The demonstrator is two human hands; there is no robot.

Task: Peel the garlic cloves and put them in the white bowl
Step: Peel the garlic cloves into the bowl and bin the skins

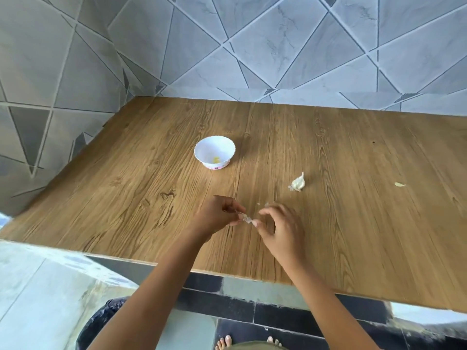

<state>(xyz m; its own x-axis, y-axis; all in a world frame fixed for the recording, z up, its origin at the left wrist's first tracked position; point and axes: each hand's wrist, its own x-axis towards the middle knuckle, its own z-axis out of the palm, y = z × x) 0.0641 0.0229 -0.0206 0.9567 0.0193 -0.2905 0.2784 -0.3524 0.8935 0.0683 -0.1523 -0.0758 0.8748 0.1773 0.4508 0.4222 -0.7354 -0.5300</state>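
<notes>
Wooden table (353, 160), near front edge: hands (217, 215) (281, 229) pinch clove (246, 219).

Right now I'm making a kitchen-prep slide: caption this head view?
Left hand and right hand pinch a papery garlic clove above the wooden table, near a small white scalloped bowl.

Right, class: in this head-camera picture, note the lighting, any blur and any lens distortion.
Head view: light is soft and even, with only faint shadows; the right hand and left hand are slightly motion-blurred around the garlic clove, while the white bowl looks sharper; the wide lens stretches the table toward the corners.
</notes>
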